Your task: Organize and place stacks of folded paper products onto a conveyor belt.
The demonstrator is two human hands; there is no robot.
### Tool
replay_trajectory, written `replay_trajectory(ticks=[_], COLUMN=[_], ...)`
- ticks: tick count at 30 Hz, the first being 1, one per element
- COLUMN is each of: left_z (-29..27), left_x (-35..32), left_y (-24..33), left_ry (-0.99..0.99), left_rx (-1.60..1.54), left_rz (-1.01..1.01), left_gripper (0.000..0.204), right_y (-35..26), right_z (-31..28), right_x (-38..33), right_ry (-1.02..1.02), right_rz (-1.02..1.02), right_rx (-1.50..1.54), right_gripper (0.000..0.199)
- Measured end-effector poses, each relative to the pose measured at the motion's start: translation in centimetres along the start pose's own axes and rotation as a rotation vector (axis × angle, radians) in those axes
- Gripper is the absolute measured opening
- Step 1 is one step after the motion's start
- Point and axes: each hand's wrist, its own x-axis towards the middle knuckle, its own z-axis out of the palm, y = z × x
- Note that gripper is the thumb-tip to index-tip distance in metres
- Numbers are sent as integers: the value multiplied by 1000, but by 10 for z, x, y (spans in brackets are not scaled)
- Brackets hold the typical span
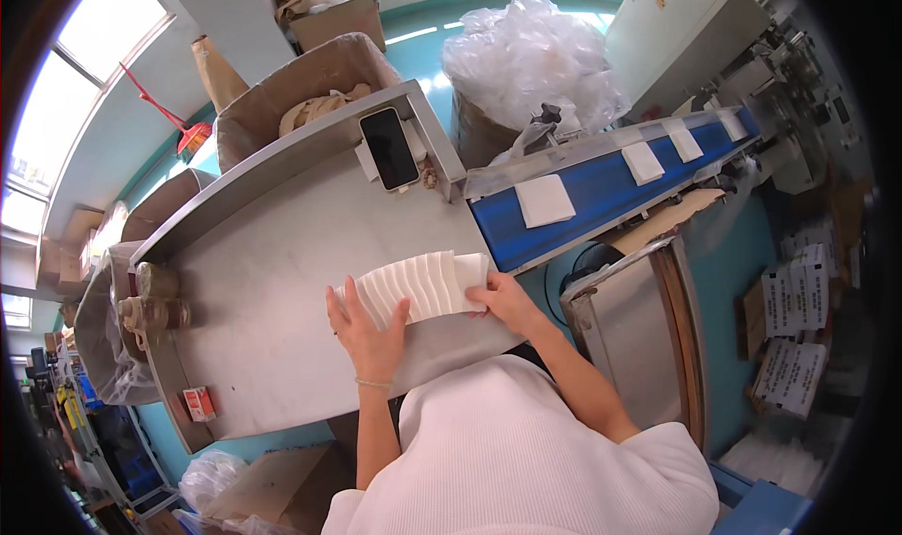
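Note:
A fanned row of folded white paper napkins (413,286) lies across the metal table, its pieces overlapping like steps. At its left end, my left hand (369,336) grips the row, thumb on the near side and fingers around the end. My right hand (508,303) pinches the right end, where a flat white napkin (472,270) shows; some fingertips are hidden beneath it. More folded white napkins (545,201) lie spaced apart on the blue conveyor belt (598,184), which reaches the table's right side.
A phone (389,149) lies at the table's far edge (282,155). Rolls of tape or twine (155,297) and a small red-and-white box (199,403) sit at the left. Beyond are a large carton (310,70) and bagged clear plastic (536,61). A metal-topped stand (629,338) is at right.

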Motion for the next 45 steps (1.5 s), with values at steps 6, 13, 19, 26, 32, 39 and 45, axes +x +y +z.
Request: replay_trajectory(ticks=[6, 13, 19, 26, 32, 39, 45], left_z=[6, 7, 8, 17, 14, 22, 20], left_x=[1, -2, 1, -8, -3, -5, -1], left_y=[-4, 15, 7, 29, 23, 33, 27], left_ry=[-85, -34, -28, -74, -51, -92, -37], left_rx=[-80, 68, -2, 5, 115, 64, 86], left_rz=[83, 10, 51, 71, 41, 67, 67], left_gripper=[92, 91, 92, 96, 98, 94, 91], right_y=[1, -6, 11, -8, -9, -19, -9], right_z=[3, 18, 3, 31, 16, 26, 4], right_x=[17, 6, 7, 9, -11, 2, -5], right_ry=[290, -28, 254, 191, -39, 233, 5], right_rz=[-239, 38, -123, -326, 2, -310, -18], right_rx=[24, 371, 454, -255, -127, -406, -50], right_gripper=[50, 42, 37, 47, 47, 46, 43])
